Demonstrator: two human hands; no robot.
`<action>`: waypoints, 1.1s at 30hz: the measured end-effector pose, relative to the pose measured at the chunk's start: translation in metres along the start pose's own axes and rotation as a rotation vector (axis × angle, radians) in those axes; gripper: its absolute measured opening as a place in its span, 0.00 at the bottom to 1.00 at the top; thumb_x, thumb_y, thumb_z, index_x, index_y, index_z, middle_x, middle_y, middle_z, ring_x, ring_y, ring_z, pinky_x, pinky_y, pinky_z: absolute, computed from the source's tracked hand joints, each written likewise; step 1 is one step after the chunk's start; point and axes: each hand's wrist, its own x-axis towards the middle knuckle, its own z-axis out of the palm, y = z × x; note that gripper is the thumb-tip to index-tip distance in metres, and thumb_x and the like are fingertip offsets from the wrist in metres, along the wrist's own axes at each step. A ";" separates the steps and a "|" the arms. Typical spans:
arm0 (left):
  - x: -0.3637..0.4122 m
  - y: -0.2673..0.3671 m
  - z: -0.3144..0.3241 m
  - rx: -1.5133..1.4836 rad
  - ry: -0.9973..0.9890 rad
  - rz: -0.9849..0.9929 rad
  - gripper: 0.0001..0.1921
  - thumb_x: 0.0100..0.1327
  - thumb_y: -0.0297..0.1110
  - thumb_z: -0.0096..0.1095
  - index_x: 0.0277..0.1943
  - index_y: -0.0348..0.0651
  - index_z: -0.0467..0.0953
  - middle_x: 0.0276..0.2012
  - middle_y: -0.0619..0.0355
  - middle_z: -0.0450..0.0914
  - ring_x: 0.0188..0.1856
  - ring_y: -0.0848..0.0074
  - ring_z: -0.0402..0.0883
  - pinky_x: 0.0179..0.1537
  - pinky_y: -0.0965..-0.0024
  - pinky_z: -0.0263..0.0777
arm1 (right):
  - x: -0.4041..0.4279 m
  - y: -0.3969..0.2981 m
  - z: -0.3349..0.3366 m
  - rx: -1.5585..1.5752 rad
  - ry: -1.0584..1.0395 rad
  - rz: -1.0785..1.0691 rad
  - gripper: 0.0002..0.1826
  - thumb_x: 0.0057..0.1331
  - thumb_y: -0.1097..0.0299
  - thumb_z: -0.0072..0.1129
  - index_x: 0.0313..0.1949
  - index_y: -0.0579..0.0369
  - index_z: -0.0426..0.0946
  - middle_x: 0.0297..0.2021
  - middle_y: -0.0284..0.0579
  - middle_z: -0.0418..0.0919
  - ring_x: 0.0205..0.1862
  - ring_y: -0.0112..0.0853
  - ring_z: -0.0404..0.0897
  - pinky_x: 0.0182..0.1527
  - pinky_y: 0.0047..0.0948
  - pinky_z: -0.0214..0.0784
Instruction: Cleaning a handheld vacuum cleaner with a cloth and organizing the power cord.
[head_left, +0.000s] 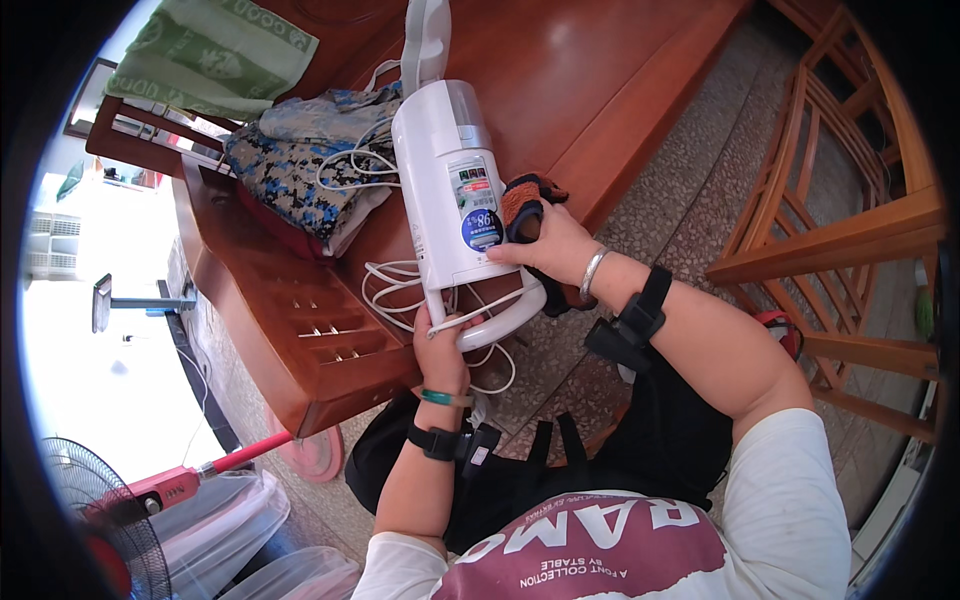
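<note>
A white corded appliance, seemingly a handheld vacuum cleaner (442, 202), lies on a reddish wooden bench (607, 112), its looped handle towards me. My left hand (442, 345) grips the handle's left end, with loops of white power cord (386, 289) around it. My right hand (551, 244) has its thumb on the appliance's lower body and its fingers by an orange and dark fuzzy cloth item (525, 199). Whether those fingers grip the cloth cannot be told. The appliance's upper end reaches the picture's top edge.
Camouflage-patterned clothing (300, 165) lies left of the appliance, and a green towel (217, 60) hangs over the bench's armrest. Wooden chairs (825, 225) stand at the right. A standing fan (112, 517) with a red pole is at the lower left, near a pink lid (319, 450) on the floor.
</note>
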 end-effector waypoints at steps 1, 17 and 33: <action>0.000 0.000 0.000 -0.002 0.000 0.000 0.16 0.57 0.24 0.51 0.50 0.33 0.67 0.29 0.56 0.74 0.29 0.73 0.78 0.35 0.72 0.74 | 0.000 0.001 -0.002 0.002 0.001 0.001 0.54 0.39 0.40 0.70 0.57 0.67 0.60 0.53 0.66 0.64 0.56 0.50 0.67 0.56 0.39 0.62; -0.001 0.003 0.001 0.013 -0.018 -0.018 0.16 0.58 0.22 0.48 0.50 0.33 0.65 0.28 0.57 0.73 0.30 0.72 0.78 0.36 0.70 0.75 | 0.007 0.012 -0.016 0.313 -0.192 -0.006 0.36 0.46 0.56 0.71 0.51 0.65 0.68 0.48 0.55 0.74 0.52 0.40 0.73 0.55 0.32 0.63; 0.001 -0.002 -0.002 -0.011 0.005 -0.006 0.15 0.57 0.23 0.50 0.49 0.34 0.66 0.27 0.56 0.74 0.29 0.71 0.78 0.35 0.70 0.75 | 0.010 0.014 -0.004 0.148 -0.104 -0.048 0.50 0.40 0.45 0.71 0.51 0.75 0.63 0.45 0.63 0.74 0.49 0.44 0.75 0.52 0.31 0.66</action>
